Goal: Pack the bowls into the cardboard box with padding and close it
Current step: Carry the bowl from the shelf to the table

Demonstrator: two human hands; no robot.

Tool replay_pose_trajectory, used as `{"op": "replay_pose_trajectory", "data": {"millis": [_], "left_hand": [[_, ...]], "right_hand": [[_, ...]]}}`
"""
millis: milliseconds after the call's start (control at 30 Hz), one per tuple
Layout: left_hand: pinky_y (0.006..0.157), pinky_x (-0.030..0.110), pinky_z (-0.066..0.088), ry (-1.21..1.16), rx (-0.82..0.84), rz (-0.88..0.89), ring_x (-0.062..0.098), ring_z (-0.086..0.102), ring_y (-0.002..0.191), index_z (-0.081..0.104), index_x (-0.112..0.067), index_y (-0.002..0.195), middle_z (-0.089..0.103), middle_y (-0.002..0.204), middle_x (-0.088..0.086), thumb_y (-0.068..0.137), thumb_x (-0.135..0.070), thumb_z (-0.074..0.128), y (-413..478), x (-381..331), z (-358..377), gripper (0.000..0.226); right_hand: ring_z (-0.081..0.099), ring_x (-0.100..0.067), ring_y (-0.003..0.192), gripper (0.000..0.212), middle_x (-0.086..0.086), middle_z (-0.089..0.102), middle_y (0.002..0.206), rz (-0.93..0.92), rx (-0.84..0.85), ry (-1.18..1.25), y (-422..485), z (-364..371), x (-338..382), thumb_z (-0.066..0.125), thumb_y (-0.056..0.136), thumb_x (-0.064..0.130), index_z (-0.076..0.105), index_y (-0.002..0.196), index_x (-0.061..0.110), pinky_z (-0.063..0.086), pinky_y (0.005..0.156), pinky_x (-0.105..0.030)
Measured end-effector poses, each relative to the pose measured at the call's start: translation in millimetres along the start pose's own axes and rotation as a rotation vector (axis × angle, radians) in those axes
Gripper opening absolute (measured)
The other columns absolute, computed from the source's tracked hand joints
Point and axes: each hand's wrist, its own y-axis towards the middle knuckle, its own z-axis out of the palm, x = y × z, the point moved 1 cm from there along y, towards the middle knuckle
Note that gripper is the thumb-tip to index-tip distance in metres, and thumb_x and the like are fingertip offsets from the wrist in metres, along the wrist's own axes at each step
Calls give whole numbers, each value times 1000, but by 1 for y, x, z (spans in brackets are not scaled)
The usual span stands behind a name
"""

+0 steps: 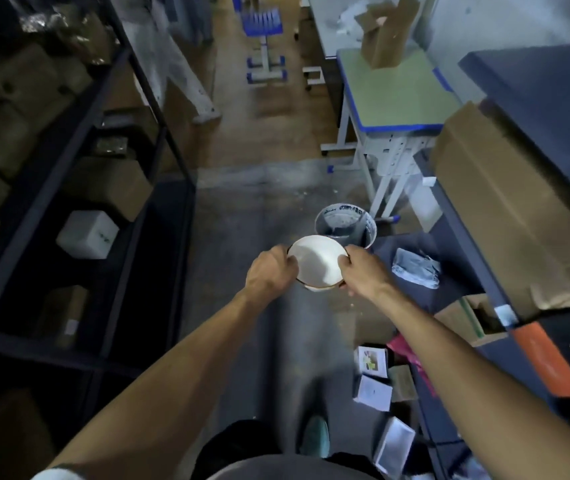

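A white bowl (pixel 316 261) with a dark rim is held in front of me above the floor of an aisle; a second rim seems to show under it, so it may be a small stack. My left hand (pixel 269 271) grips its left rim and my right hand (pixel 363 271) grips its right rim. An open cardboard box (pixel 384 32) stands on a green-topped desk (pixel 401 95) far ahead on the right. No padding is identifiable.
Dark shelving (pixel 79 140) with cartons lines the left. A paint-stained bucket (pixel 345 226) stands on the floor just beyond the bowl. Right-hand shelves (pixel 456 223) hold a large flat carton (pixel 512 209); small boxes (pixel 373 375) lie on the floor. A blue stool (pixel 264 36) stands far ahead.
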Motion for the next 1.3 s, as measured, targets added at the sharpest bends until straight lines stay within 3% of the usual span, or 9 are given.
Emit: {"op": "replay_pose_trajectory", "data": {"millis": [300, 433, 567, 667, 833, 933, 1133, 1200, 1300], "left_hand": [[73, 34, 54, 31, 61, 42, 31, 67, 80, 60, -16, 96, 74, 81, 8, 84, -36, 36, 101, -15, -25, 33], [65, 26, 42, 41, 75, 111, 22, 62, 69, 52, -23, 82, 64, 55, -5, 92, -23, 43, 161, -14, -48, 14], [43, 12, 33, 68, 71, 189, 9, 55, 47, 45, -24, 71, 55, 47, -8, 95, -22, 43, 224, -15, -81, 24], [39, 8, 35, 43, 88, 220, 5, 53, 36, 43, -25, 72, 58, 48, -6, 95, -20, 43, 266, -13, -105, 23], [44, 9, 40, -22, 108, 213, 12, 64, 44, 46, -23, 76, 70, 60, 2, 94, -21, 41, 320, -12, -137, 19], [51, 16, 44, -36, 131, 203, 14, 66, 48, 49, -24, 80, 71, 62, 2, 95, -23, 41, 351, -9, -147, 17], [39, 7, 34, -20, 127, 217, -2, 53, 36, 46, -26, 79, 59, 52, -6, 95, -20, 45, 420, -22, -159, 17], [38, 8, 34, 2, 138, 212, -3, 51, 34, 47, -26, 77, 59, 53, -8, 95, -20, 45, 448, -30, -159, 19], [41, 10, 40, 1, 143, 175, 0, 56, 37, 54, -22, 80, 63, 55, -6, 95, -21, 45, 494, -47, -159, 18]], "right_hand": [[69, -18, 55, 21, -6, 64, 54, 14, 4, -49, 95, -23, 19, 34, 95, 25, 52, 94, 13, 50, 62, -29], [69, -28, 81, 25, -12, 70, 72, 39, -7, -58, 148, -27, 40, 36, 96, 23, 55, 104, 9, 50, 69, -34], [66, -29, 73, 26, -8, 68, 73, 106, -29, -12, 201, -30, 71, 34, 96, 25, 55, 105, 11, 51, 70, -34], [68, -31, 78, 29, -14, 72, 80, 119, -69, 20, 243, -32, 94, 34, 92, 29, 56, 101, 13, 55, 78, -38], [68, -38, 86, 27, -18, 71, 95, 129, -83, 19, 295, -41, 133, 37, 95, 28, 58, 101, 13, 55, 80, -46], [69, -36, 82, 27, -17, 72, 94, 115, -85, 12, 326, -47, 147, 37, 96, 27, 59, 103, 13, 56, 80, -45], [69, -24, 61, 24, -12, 69, 79, 128, -81, 96, 386, -56, 153, 35, 98, 21, 56, 97, 9, 55, 64, -32], [68, -28, 67, 23, -12, 68, 75, 135, -67, 76, 414, -62, 150, 36, 96, 20, 55, 91, 8, 52, 64, -31], [61, -17, 50, 23, -6, 63, 66, 145, -52, 100, 460, -76, 146, 36, 96, 19, 53, 84, 8, 39, 46, -19]]}}
